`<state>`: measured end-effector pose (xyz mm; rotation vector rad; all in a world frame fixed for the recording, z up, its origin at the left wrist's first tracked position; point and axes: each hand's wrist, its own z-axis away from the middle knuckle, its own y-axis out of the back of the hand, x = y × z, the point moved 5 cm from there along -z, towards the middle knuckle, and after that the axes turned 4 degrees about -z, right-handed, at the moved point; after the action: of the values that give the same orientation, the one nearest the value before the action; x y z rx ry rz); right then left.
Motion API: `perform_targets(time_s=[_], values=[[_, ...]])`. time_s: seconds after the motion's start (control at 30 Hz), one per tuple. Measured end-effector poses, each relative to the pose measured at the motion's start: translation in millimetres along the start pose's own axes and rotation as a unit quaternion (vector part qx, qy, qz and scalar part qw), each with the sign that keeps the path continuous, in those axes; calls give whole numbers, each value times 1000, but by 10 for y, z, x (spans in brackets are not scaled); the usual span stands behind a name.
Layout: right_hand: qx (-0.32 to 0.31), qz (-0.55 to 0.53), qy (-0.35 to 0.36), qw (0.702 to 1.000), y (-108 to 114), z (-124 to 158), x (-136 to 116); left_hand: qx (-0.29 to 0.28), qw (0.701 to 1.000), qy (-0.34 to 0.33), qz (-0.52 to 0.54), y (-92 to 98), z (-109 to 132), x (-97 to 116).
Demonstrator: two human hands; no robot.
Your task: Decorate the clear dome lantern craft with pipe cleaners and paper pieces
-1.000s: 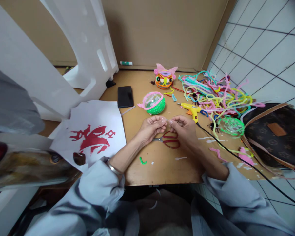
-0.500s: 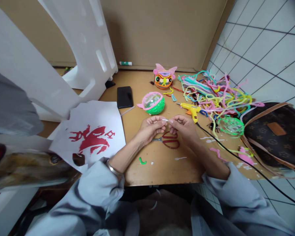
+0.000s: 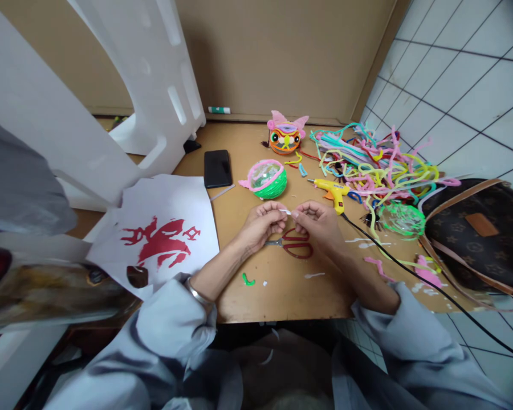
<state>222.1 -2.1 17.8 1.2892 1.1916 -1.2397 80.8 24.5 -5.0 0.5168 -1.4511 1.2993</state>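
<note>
Between my fingertips is a small thin white piece (image 3: 285, 211), too small to name more exactly. My left hand (image 3: 265, 223) pinches one end of it, and my right hand (image 3: 316, 223) pinches the other. Red-handled scissors (image 3: 297, 250) lie on the table beneath my hands, partly covered by them. Just beyond my fingers rests a green bowl-like form (image 3: 275, 185) with a pink fuzzy rim and a clear inside. Farther back stands a small orange lion-like head (image 3: 285, 138) with pink ears.
A yellow glue gun (image 3: 336, 192) with a black cord lies right of my hands. Behind it is a heap of coloured pipe cleaners (image 3: 376, 162). A brown handbag (image 3: 479, 233) stands at the right. On the left are a phone (image 3: 218, 168) and white paper (image 3: 171, 199) with red shapes.
The white piece shows slightly more between my fingertips, and its tilt has shifted a little. My hands stay in nearly the same place.
</note>
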Motion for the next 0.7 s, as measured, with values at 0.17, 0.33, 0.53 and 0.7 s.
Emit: perform_targets(time_s=[0.17, 0.33, 0.53, 0.7], values=[[-11, 14, 5, 1000, -25, 8, 0, 8, 1000, 3, -20, 10, -9, -8], [-38, -9, -16, 999, -30, -7, 31, 19, 998, -9, -55, -3, -7, 8], [-42, -3, -17, 999, -54, 11, 10, 21, 995, -26, -90, -3, -1, 20], [-50, 28, -4, 998, -41, 3, -3, 21, 993, -34, -113, 8, -8, 25]])
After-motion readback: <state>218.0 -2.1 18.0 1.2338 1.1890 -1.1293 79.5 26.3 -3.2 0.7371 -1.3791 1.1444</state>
